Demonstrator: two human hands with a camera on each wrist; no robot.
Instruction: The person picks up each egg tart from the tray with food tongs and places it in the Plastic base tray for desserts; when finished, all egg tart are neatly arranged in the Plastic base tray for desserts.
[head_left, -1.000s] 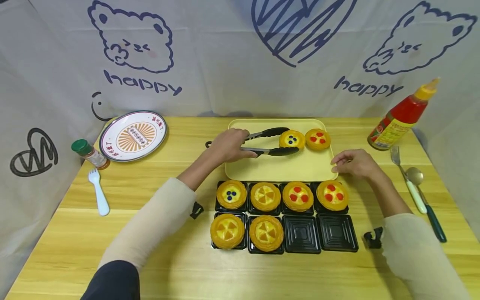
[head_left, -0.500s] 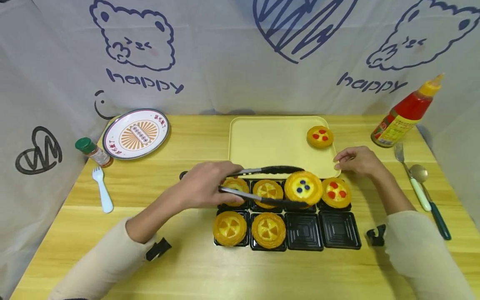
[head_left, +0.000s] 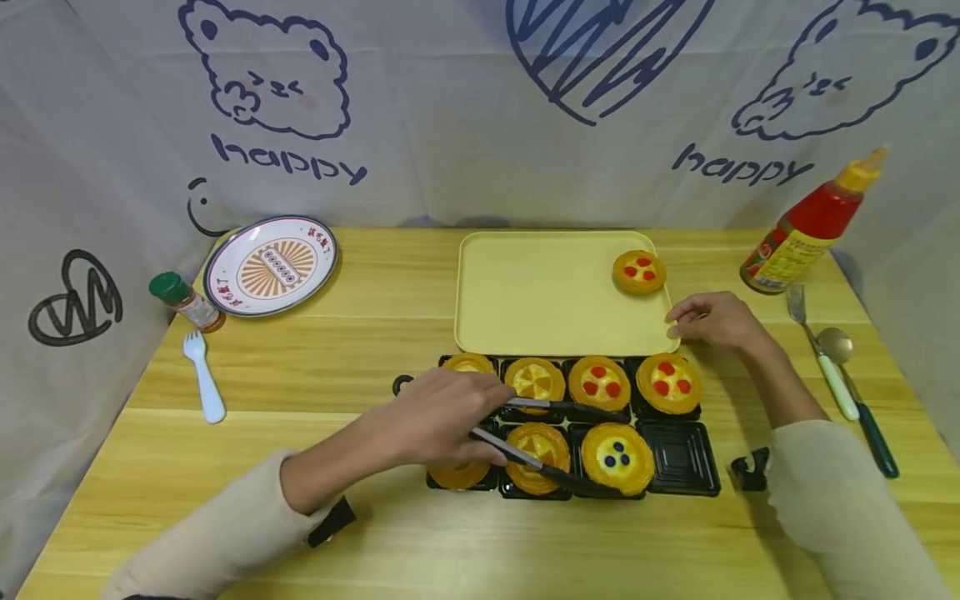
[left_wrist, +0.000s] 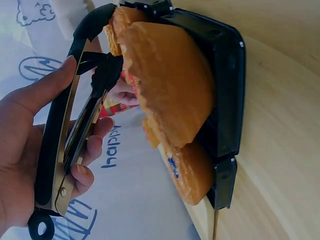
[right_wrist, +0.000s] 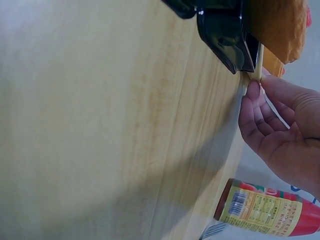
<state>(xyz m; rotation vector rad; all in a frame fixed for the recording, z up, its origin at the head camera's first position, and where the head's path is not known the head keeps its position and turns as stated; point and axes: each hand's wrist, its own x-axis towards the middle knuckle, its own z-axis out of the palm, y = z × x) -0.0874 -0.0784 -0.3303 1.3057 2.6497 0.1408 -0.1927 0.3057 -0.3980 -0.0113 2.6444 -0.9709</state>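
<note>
My left hand (head_left: 442, 417) holds black-and-silver tongs (head_left: 577, 483), whose arms reach right over the tarts. Their black tips stand on either side of a blueberry-topped egg tart (head_left: 617, 458), which sits in the third black compartment of the front row. With thumb and fingers, my right hand (head_left: 712, 321) pinches the near right corner of a pale yellow tray (head_left: 540, 292), as the right wrist view also shows at the tray edge (right_wrist: 258, 65). One red-topped tart (head_left: 639, 272) lies on that tray. My left hand and the tongs partly hide the tarts at the left.
Two rows of black compartments hold several other tarts (head_left: 667, 383); the front right compartment (head_left: 678, 458) is bare. Left stand a plate (head_left: 270, 267), a green-capped shaker (head_left: 187, 302) and a blue fork (head_left: 202, 379). Right are a red sauce bottle (head_left: 813, 225), metal fork (head_left: 825, 358) and spoon (head_left: 855, 400).
The left hand has carried the blueberry tart in the tongs from the tray, over the back row, down to the front row's third compartment. The right hand keeps its place at the tray corner.
</note>
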